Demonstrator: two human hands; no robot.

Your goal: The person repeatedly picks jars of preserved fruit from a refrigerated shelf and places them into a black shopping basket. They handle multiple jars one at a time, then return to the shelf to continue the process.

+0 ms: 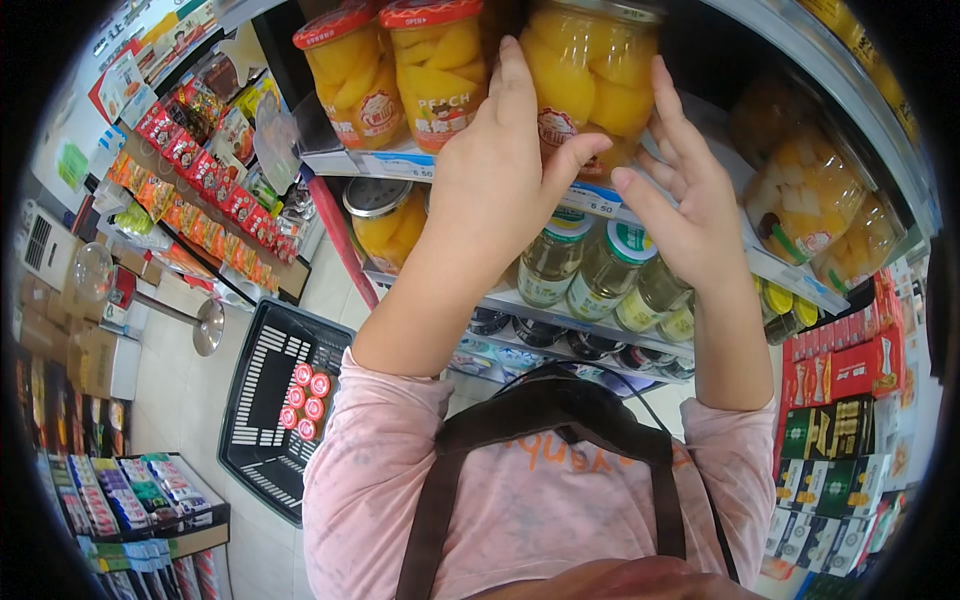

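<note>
A large glass jar of yellow peach pieces stands upright at the front edge of a shelf. My left hand lies along its left side, fingers stretched upward and thumb across the lower front. On the other side, my right hand has its fingers against the jar and its thumb by the base. Two smaller peach jars with red lids, a left jar and a right jar, stand to the left. My left hand partly covers the right one.
Green-lidded jars line the shelf below, beside a peach jar with a dark lid. Mixed-fruit jars sit at the right. A black shopping basket on the floor holds several red-topped items. Hanging snack packets are at left.
</note>
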